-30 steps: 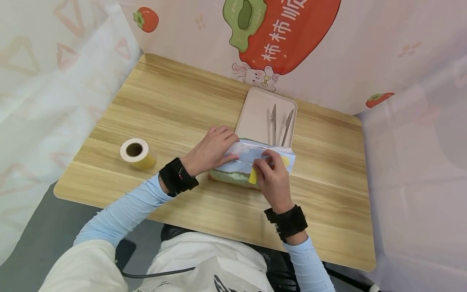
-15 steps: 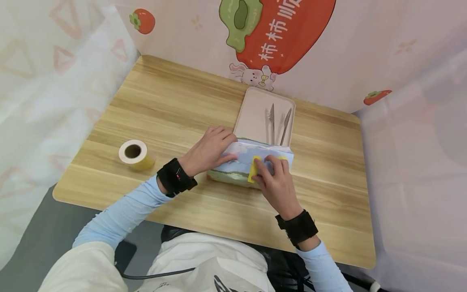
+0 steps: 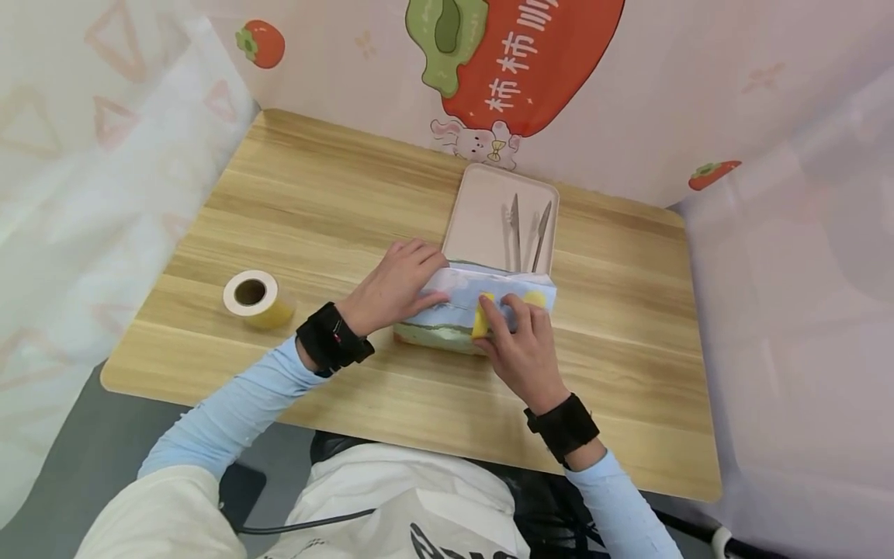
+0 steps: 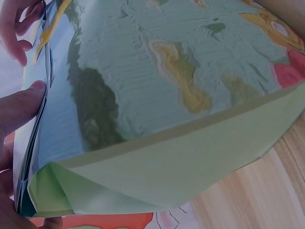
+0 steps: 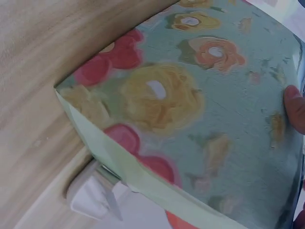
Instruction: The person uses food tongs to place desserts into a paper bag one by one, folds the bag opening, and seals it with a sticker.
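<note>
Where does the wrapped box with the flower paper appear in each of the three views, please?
Head: the wrapped box lies mid-table, under both hands, just in front of the tray.
Left wrist: the wrapped box fills most of the picture, with fingers at its left edge.
Right wrist: the wrapped box fills the centre and right.
Shared landmark: the wooden table, also at and.
</note>
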`<move>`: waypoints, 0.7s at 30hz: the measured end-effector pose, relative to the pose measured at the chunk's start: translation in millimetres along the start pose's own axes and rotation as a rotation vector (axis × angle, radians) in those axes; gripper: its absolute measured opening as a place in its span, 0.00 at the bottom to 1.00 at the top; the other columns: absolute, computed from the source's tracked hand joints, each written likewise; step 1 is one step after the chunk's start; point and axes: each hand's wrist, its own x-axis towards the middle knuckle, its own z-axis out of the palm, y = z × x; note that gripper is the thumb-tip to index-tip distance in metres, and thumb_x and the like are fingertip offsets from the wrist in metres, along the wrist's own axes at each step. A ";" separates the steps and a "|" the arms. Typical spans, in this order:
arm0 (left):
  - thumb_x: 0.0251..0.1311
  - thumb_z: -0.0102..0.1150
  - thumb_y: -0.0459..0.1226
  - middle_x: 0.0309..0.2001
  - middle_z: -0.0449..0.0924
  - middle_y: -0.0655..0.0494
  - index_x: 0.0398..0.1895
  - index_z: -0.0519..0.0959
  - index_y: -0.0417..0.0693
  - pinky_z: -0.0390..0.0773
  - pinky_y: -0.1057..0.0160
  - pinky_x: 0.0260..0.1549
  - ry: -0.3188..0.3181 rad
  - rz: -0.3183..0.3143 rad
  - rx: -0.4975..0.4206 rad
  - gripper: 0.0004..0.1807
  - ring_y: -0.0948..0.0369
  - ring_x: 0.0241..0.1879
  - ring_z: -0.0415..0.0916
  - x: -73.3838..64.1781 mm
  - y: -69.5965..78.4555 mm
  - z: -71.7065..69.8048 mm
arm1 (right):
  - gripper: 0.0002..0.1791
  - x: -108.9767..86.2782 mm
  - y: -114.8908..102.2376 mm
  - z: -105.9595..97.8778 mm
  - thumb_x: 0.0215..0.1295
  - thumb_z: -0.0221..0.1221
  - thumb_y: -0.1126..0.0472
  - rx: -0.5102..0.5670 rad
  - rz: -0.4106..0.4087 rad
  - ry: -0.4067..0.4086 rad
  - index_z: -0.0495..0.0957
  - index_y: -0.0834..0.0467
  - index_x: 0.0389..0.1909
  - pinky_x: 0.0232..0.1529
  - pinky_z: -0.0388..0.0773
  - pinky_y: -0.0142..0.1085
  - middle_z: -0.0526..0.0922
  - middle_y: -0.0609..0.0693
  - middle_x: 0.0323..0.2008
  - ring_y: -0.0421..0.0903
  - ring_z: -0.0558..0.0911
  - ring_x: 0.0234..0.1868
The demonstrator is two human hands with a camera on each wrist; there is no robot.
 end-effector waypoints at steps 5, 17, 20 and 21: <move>0.58 0.69 0.48 0.48 0.81 0.46 0.46 0.78 0.41 0.73 0.48 0.50 0.012 -0.004 0.004 0.22 0.48 0.51 0.75 2.7 -9.8 3.9 | 0.46 5.9 4.9 9.3 0.49 0.75 0.46 0.026 0.018 -0.021 0.67 0.57 0.67 0.42 0.67 0.47 0.69 0.63 0.53 0.57 0.66 0.42; 0.62 0.67 0.46 0.63 0.75 0.42 0.64 0.72 0.38 0.65 0.42 0.65 0.045 -0.167 -0.221 0.32 0.46 0.65 0.69 -15.8 -34.4 1.8 | 0.28 -15.8 48.8 -2.7 0.63 0.66 0.60 0.294 0.337 0.205 0.72 0.64 0.62 0.48 0.69 0.48 0.70 0.67 0.56 0.64 0.70 0.53; 0.66 0.62 0.41 0.63 0.74 0.38 0.64 0.71 0.35 0.64 0.42 0.66 0.146 -0.253 -0.252 0.28 0.43 0.65 0.69 -29.5 -45.4 1.1 | 0.31 -28.9 69.6 -9.6 0.60 0.67 0.65 0.276 0.433 0.210 0.70 0.66 0.63 0.57 0.69 0.52 0.71 0.68 0.58 0.65 0.70 0.58; 0.67 0.61 0.39 0.62 0.75 0.37 0.64 0.71 0.34 0.65 0.42 0.66 0.182 -0.285 -0.247 0.27 0.43 0.65 0.69 -34.1 -49.5 1.8 | 0.32 -33.2 76.5 -11.5 0.60 0.67 0.65 0.263 0.454 0.204 0.69 0.67 0.64 0.59 0.68 0.54 0.71 0.69 0.59 0.66 0.70 0.60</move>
